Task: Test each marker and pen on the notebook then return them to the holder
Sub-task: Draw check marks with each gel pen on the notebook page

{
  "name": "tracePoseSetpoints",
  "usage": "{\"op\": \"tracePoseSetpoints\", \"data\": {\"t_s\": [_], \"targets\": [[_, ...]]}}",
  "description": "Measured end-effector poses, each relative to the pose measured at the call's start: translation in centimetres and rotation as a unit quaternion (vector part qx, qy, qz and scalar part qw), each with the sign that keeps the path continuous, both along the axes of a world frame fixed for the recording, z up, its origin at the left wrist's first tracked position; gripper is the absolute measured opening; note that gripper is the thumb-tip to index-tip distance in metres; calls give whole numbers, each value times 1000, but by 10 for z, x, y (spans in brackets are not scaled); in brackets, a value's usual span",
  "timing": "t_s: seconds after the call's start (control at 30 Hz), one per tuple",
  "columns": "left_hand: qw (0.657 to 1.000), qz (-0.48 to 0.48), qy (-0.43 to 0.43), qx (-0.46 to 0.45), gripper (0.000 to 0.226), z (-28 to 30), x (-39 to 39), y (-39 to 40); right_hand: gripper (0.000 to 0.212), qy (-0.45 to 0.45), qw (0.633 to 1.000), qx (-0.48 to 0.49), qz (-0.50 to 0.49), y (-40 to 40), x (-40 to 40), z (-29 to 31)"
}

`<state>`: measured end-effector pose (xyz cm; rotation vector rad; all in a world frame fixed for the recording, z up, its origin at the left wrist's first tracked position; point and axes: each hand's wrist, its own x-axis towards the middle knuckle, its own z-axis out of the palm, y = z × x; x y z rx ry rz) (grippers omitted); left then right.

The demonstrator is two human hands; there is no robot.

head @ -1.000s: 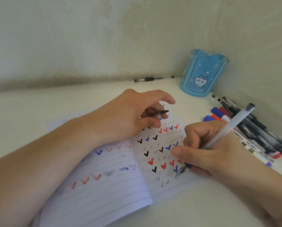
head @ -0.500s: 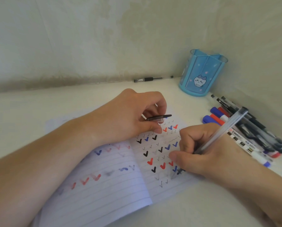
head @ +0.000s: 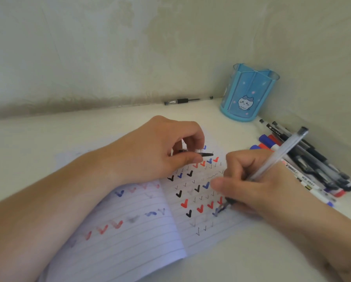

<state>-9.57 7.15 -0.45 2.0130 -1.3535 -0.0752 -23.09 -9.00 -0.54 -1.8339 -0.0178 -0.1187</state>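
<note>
An open lined notebook lies on the white table, its pages covered with red, blue and black tick marks. My right hand grips a clear-barrelled pen in a writing hold, its tip touching the right page near the lower ticks. Above the page's top, my left hand pinches the pen's black cap between thumb and fingers. A blue pen holder with a cat picture stands at the back right, by the wall corner.
A pile of markers and pens lies along the right wall, just right of my right hand. One black-grip pen lies by the back wall, left of the holder.
My right hand has shifted left and up the page with the pen, tilting its barrel. My left hand's fingers have curled in more around the cap.
</note>
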Motion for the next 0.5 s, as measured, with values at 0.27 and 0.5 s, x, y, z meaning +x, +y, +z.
{"op": "tracePoseSetpoints", "data": {"t_s": [0.27, 0.5], "targets": [[996, 21, 45, -68, 12, -1, 1, 0, 22, -98, 986, 130, -34, -22, 4, 15], [995, 9, 40, -86, 11, 1, -3, 0, 20, -90, 989, 73, -89, -16, 5, 11]]}}
